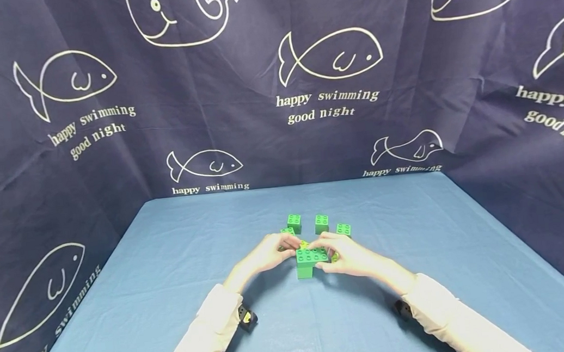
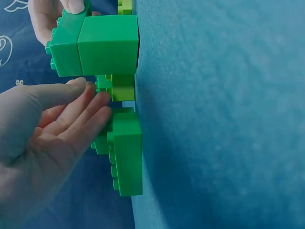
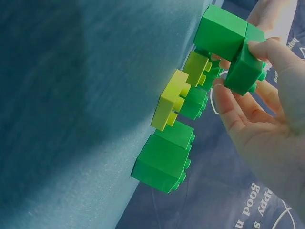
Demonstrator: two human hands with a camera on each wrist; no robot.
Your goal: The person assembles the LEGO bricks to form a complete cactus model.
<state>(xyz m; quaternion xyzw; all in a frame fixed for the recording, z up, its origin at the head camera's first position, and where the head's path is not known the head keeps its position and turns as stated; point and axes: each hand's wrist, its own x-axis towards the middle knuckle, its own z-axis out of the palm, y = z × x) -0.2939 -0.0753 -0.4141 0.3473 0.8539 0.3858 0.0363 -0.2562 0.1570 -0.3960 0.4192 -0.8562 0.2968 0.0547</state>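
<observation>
My right hand [image 1: 349, 256] pinches a long green toy brick [image 1: 312, 262] between thumb and fingers at its right end. Under that brick's left end sits a square green brick [image 2: 108, 45], joined to it, so the two form an overhanging L. My left hand [image 2: 43, 124] is just left of this pair, its fingers nearly straight and holding nothing. In the left wrist view its fingertips are beside a green brick [image 2: 128, 160] on the table; whether they touch it I cannot tell. Yellow-green bricks [image 3: 170, 100] lie behind the pair and beside the right hand.
Several more green bricks stand behind the hands, among them one at the back left [image 1: 294, 223], one at the back middle [image 1: 321, 224] and one at the right [image 1: 343, 229]. A blue cloth [image 1: 207, 225] covers the table. Dark printed fabric [image 1: 259, 128] hangs around it.
</observation>
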